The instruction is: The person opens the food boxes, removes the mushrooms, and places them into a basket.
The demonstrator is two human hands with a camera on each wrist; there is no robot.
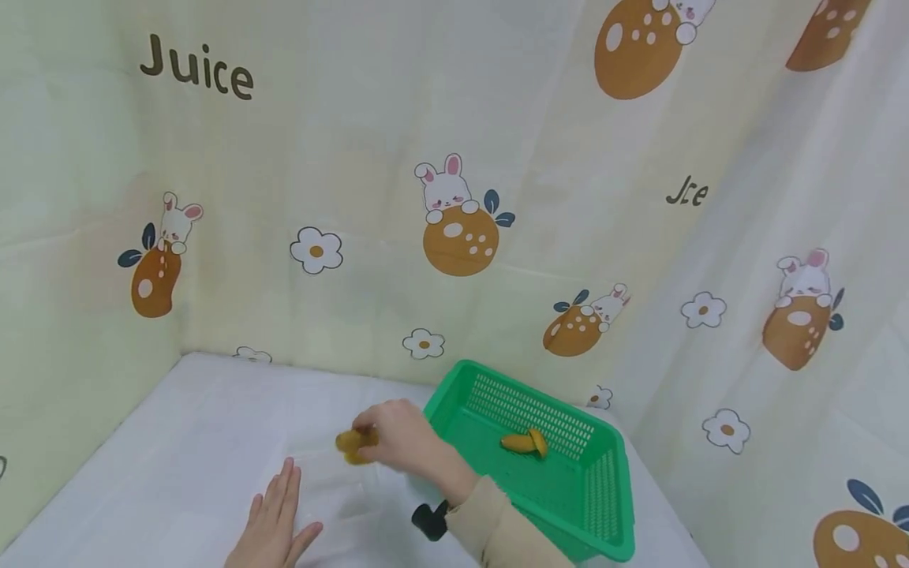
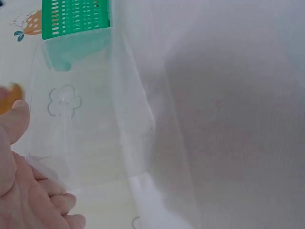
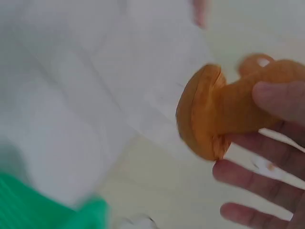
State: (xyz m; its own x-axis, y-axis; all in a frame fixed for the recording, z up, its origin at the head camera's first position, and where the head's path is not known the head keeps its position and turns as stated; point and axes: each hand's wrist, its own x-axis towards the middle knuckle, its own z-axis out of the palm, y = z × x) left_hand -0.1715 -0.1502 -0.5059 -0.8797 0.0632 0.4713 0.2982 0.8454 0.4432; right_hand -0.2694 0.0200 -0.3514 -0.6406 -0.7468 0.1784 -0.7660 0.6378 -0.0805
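Note:
My right hand holds an orange-brown mushroom above the white table, left of the green basket. In the right wrist view the thumb presses on its stem, and the rounded cap points away from the palm. A second mushroom of the same colour lies on its side inside the basket. My left hand is low over the table at the front, fingers straight and thumb spread. In the left wrist view a thin translucent sheet shows by its fingers; whether they touch it cannot be told.
The basket has slotted walls and stands at the right of the white table. A pale curtain printed with rabbits, oranges and flowers hangs behind and at the sides. A black device sits at the right wrist.

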